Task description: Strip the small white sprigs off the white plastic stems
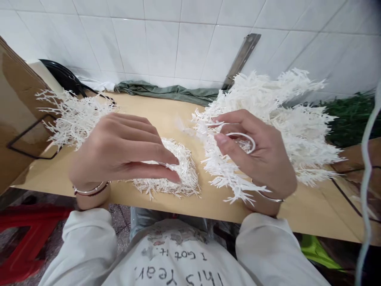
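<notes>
L hand (125,149), ctr-left of frame, thumb near forefinger, can't tell if gripping; white clump (187,171) below. R hand (268,159), ctr-right, pinching looped white strand (253,140); white pile (262,93) upper right.

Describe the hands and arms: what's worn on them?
Left hand: no glove, silver bangle and thin dark-red cord at the wrist. Right hand: no glove, slim silver bangle at the wrist. Both sleeves pale whitish grey, ending short of the wrists; no print visible on them.
</notes>
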Demonstrator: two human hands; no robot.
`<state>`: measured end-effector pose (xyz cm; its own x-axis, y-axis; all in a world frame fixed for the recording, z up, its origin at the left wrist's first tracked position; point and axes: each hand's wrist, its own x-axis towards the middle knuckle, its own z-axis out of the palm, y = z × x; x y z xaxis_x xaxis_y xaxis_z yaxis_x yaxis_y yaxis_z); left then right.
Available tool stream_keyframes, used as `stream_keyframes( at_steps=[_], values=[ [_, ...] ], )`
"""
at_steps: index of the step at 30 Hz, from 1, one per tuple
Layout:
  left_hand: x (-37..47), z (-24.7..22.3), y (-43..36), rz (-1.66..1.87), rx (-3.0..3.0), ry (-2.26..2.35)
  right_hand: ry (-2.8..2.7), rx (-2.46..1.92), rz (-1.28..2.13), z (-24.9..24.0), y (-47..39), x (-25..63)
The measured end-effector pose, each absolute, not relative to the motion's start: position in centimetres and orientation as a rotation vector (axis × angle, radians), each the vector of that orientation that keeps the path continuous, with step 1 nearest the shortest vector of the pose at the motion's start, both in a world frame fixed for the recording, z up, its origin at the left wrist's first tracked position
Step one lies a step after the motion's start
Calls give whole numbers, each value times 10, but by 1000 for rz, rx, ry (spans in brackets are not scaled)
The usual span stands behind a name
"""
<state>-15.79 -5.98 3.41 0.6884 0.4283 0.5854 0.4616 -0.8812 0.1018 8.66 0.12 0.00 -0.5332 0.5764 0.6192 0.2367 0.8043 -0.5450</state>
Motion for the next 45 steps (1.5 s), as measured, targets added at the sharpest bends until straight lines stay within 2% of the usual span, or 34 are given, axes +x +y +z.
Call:
stream_keyframes(
  at_steps=[3, 10, 15, 22, 28, 36, 45],
  values=[
    [-159, 34, -58, -808, -2856, -930, -2038, -601, 457, 1, 2, 90],
    [-180, 13, -14, -162, -2738, -1467, -1995, -704, 375, 0, 4, 102],
    [-189, 12, 12, -464, -2646, -1461, -2044, -677, 390, 1, 4, 98],
    [-158, 19, -16, -1032, -2755, -1100, -2097, -684, 483, 3, 1, 92],
    [-142, 17, -35, -861, -2775, -1016, -2160, -687, 565, 7, -4, 87],
    [-142, 20, -42, -817, -2802, -864, -2075, -595, 712, 4, -10, 88],
    [-130, 15, -49, -742, -2738, -934, -2048, -539, 865, 3, -7, 75]
  ],
)
